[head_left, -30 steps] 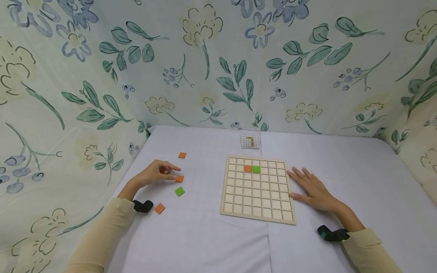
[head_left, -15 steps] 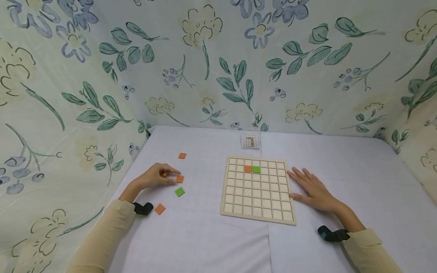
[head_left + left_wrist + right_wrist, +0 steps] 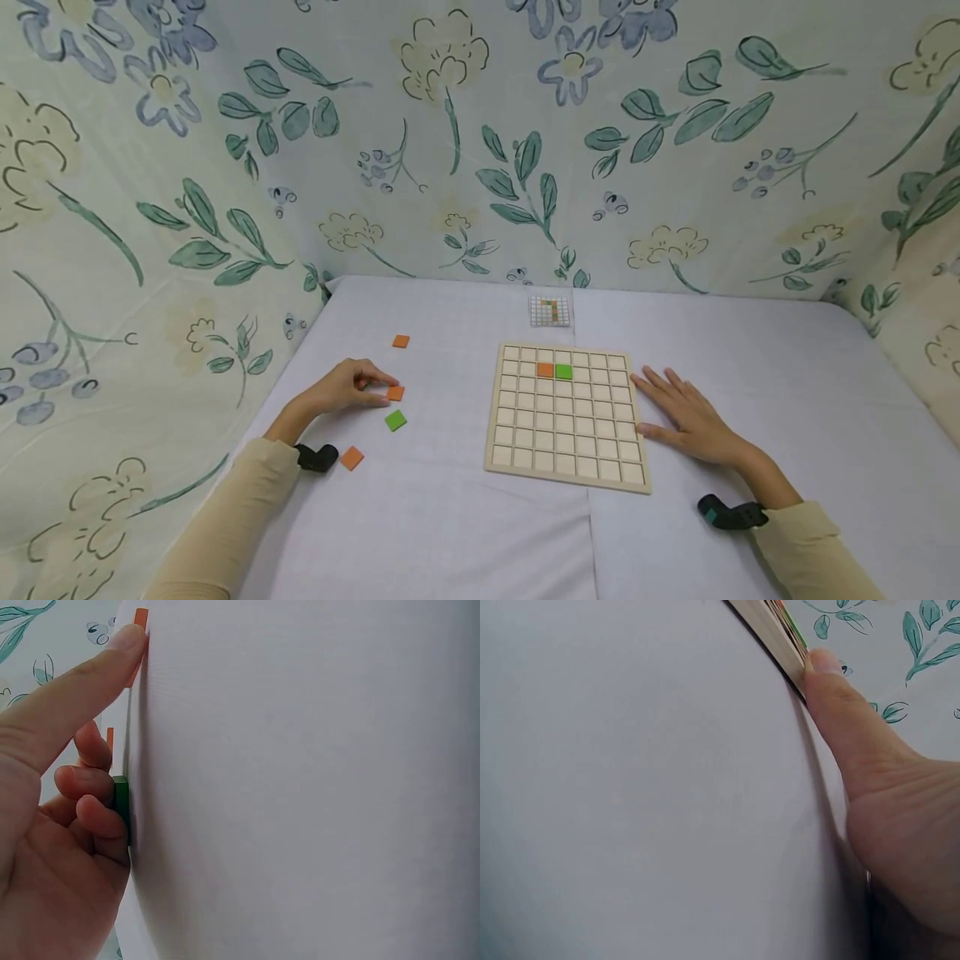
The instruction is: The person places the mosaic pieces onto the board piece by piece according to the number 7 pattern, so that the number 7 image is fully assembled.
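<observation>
My left hand (image 3: 347, 388) has its thumb and index finger at the edges of an orange square tile (image 3: 395, 392), pinching it while it lies on the white cloth. The left wrist view shows the thumb against that orange tile (image 3: 140, 622). Beneath the other fingers of this hand is a green tile (image 3: 121, 810), mostly hidden in the head view. My right hand (image 3: 690, 421) lies with fingers spread at the right edge of the wooden grid board (image 3: 566, 482), thumb and fingertips touching its rim. One orange tile (image 3: 545, 371) and one green tile (image 3: 563, 372) sit side by side in the board's second row.
Loose on the cloth near the left hand are a green tile (image 3: 395, 420), an orange tile (image 3: 352, 457) and a farther orange tile (image 3: 401, 341). Behind the board lies a small card (image 3: 549, 312) printed with a coloured grid pattern. A flowered curtain (image 3: 480, 208) hangs at the back.
The left hand has shifted slightly right, and its thumb and index finger have closed in on the orange tile. The right hand and the board have stayed still.
</observation>
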`<action>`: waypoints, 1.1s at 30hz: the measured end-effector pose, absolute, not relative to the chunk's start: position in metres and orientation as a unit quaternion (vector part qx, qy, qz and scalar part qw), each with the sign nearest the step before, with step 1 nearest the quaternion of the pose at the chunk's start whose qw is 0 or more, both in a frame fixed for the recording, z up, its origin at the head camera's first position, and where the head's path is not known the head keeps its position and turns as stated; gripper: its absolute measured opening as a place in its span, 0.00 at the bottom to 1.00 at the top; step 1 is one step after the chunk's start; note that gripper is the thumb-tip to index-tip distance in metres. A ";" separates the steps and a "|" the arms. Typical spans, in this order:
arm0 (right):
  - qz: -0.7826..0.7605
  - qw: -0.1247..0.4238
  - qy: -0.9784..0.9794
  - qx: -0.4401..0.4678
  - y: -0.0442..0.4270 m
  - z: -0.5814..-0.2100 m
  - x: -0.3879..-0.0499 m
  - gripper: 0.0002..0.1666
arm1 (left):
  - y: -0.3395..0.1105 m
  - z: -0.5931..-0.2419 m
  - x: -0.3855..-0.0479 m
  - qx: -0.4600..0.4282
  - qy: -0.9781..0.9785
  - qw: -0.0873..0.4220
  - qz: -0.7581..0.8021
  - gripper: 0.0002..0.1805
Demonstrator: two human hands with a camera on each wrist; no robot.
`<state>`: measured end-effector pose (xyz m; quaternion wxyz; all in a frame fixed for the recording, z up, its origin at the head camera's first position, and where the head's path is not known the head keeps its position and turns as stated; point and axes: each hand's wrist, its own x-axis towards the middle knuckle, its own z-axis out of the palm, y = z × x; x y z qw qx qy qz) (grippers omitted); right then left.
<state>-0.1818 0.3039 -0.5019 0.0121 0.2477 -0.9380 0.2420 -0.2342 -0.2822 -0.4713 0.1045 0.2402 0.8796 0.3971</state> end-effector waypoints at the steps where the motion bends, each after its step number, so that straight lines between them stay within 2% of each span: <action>1: 0.242 0.013 -0.938 0.248 0.304 -0.502 -0.182 0.46 | -0.282 -0.471 -0.234 0.241 0.880 0.106 0.396 0.18; 24: 0.242 0.010 -0.938 0.246 0.305 -0.501 -0.182 0.46 | -0.287 -0.476 -0.238 0.254 0.869 0.101 0.413 0.10; 33: 0.242 0.010 -0.939 0.245 0.304 -0.501 -0.182 0.46 | -0.288 -0.469 -0.240 0.251 0.872 0.116 0.405 0.14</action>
